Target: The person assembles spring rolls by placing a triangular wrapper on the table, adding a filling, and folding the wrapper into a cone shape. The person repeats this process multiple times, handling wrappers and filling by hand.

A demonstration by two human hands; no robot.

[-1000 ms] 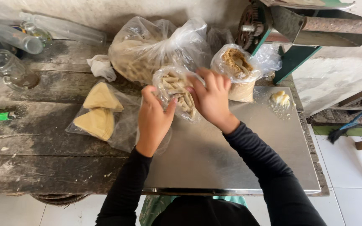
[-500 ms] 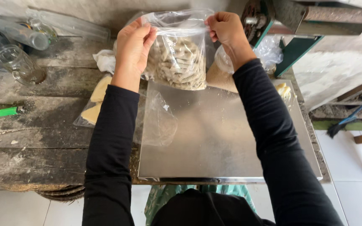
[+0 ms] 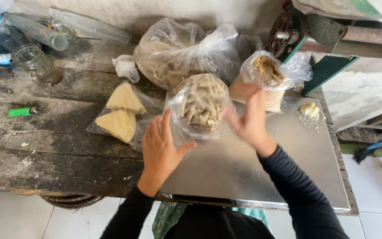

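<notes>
A small clear plastic bag of pale stick-shaped snacks (image 3: 200, 104) sits between my hands over the back of a shiny metal sheet (image 3: 261, 177). My left hand (image 3: 162, 148) is against the bag's left side, thumb under its plastic. My right hand (image 3: 249, 121), blurred by motion, grips the bag's right edge with its fingers spread upward.
Behind stand a large clear bag of the same snacks (image 3: 173, 55) and a smaller bag of brown crumbs (image 3: 266, 73). A flat bag with two tan triangular pieces (image 3: 120, 115) lies to the left. A glass jar (image 3: 38, 66), bottles (image 3: 45, 33), a green lighter (image 3: 21, 112) and a green machine (image 3: 315, 35) are around.
The bag was held up high by its top corners half a second ago. It is now lower, between my hands near the metal sheet, and my right hand is moving fast.
</notes>
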